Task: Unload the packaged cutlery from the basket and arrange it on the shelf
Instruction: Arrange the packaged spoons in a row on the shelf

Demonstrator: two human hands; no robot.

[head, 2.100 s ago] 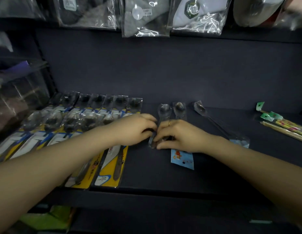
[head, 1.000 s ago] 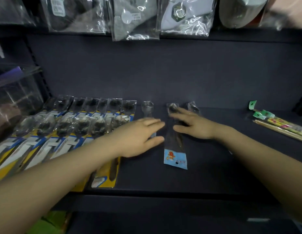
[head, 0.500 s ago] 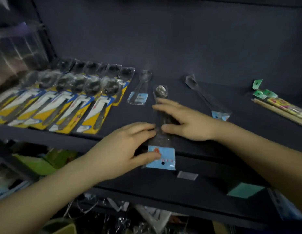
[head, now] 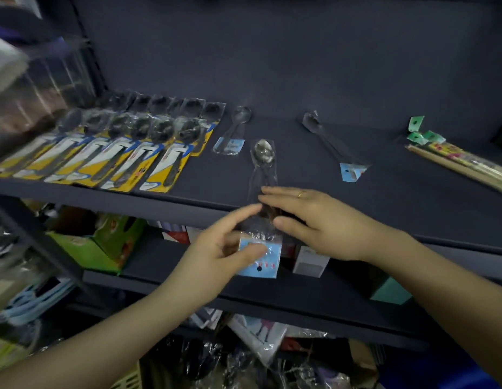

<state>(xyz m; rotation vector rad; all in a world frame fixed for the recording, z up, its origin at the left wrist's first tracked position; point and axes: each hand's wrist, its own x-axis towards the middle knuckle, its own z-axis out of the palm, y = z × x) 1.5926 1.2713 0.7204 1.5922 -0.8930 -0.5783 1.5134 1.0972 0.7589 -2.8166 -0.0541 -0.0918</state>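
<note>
A spoon in a clear sleeve with a blue label [head: 263, 153] lies lengthwise on the dark shelf [head: 356, 209], its label end hanging past the front edge. My left hand [head: 216, 254] pinches the blue label end, thumb on the card. My right hand [head: 314, 223] holds the sleeve's middle between fingers and thumb. Two more sleeved spoons lie behind, a short one [head: 233, 133] and a long one [head: 332, 147]. Two overlapping rows of spoons on yellow cards [head: 126, 161] fill the shelf's left. A pale basket corner [head: 129, 377] shows at the bottom.
Packaged chopsticks [head: 454, 158] lie at the shelf's right end. A clear container [head: 33, 88] stands at the far left. The lower shelf carries a green box [head: 103, 242] and a white box [head: 310, 261]. Crinkled plastic packs [head: 244, 360] fill the space beneath.
Both hands have drawn the sleeved spoon back toward me until its label overhangs the shelf edge. The other short spoon now lies beside the yellow cards. My view has tilted downward.
</note>
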